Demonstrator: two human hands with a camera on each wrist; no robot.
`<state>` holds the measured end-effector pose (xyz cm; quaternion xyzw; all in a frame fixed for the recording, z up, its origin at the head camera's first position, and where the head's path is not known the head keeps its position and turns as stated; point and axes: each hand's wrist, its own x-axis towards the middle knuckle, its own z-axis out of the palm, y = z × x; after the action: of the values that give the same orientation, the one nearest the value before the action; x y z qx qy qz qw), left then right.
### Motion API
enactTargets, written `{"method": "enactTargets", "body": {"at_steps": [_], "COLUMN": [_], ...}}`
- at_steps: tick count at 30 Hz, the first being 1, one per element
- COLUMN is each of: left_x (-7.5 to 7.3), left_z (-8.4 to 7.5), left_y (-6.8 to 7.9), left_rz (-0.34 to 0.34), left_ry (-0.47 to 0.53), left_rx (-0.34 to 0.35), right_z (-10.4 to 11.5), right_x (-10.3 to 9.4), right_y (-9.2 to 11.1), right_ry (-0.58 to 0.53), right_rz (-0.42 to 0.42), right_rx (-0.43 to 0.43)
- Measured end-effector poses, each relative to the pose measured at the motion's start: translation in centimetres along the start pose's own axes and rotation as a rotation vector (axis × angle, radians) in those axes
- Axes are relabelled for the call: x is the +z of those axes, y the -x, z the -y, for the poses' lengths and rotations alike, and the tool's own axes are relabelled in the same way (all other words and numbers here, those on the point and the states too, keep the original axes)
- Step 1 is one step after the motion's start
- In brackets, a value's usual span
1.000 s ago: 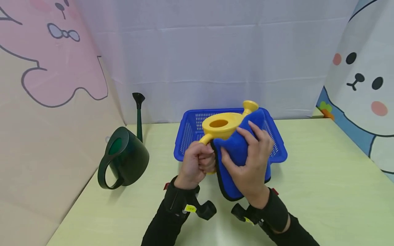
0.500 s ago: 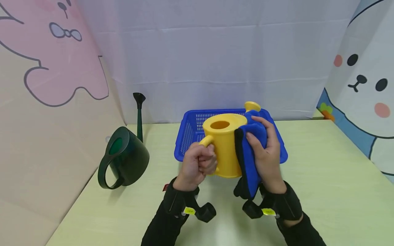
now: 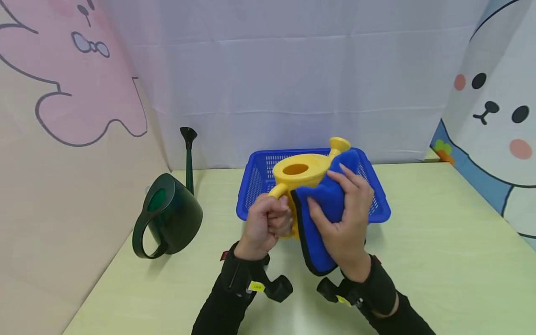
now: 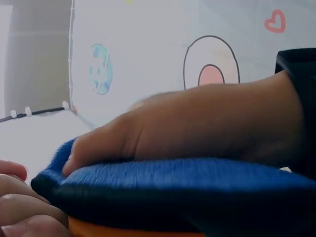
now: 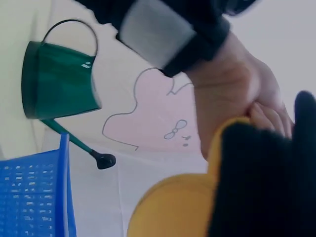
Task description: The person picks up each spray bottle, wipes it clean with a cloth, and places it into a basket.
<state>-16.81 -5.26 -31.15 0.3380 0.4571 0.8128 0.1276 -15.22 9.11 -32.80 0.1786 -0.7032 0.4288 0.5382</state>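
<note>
Yellow watering can (image 3: pixel 302 180) was held before the basket (image 3: pixel 256 184), near the counter's (image 3: pixel 435 242) far edge.
Left grip (image 3: pixel 268 225) was curled round its handle (image 3: pixel 278 190); right grip (image 3: pixel 346 223) grasped a blue cloth (image 3: pixel 315 239) against the can's side.

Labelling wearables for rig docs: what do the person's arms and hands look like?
The left hand and right hand are bare. Both arms wear black sleeves and black wristbands, each band with a stubby black pod and a yellow label, print unreadable. A small red tag shows by each band's outer edge. No cables show.
</note>
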Motion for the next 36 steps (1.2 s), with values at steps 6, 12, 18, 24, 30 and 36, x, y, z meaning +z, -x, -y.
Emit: {"method": "enactTargets", "body": {"at_steps": [6,12,18,24,30,36], "left_x": [-0.1,0.0,0.1,0.1,0.0,-0.1], "left_z": [0.0,-0.1,0.0,0.1,0.2,0.2], "left_y": [-0.1,0.0,0.0,-0.1,-0.2,-0.4], "left_rz": [-0.032,-0.037,-0.003,0.017,-0.004,-0.008], "left_ry": [0.009,0.02,0.023,-0.005,-0.016,-0.017], "left_rx": [-0.006,-0.018,-0.022,-0.032,-0.048,-0.039], "right_z": [0.4,0.2,0.0,-0.6,-1.3,-1.1], "right_x": [0.9,0.7,-0.2,-1.4,-1.6,-1.1], "right_y": [0.7,0.5,-0.1,-1.2,-1.8,-1.5], "right_ry": [0.099,0.065,-0.028,-0.163,-0.285,-0.21], "right_rz": [-0.079,-0.066,0.015,0.104,0.18,0.12], "right_rx": [-0.178,-0.159,-0.018,0.258,0.502,0.375]}}
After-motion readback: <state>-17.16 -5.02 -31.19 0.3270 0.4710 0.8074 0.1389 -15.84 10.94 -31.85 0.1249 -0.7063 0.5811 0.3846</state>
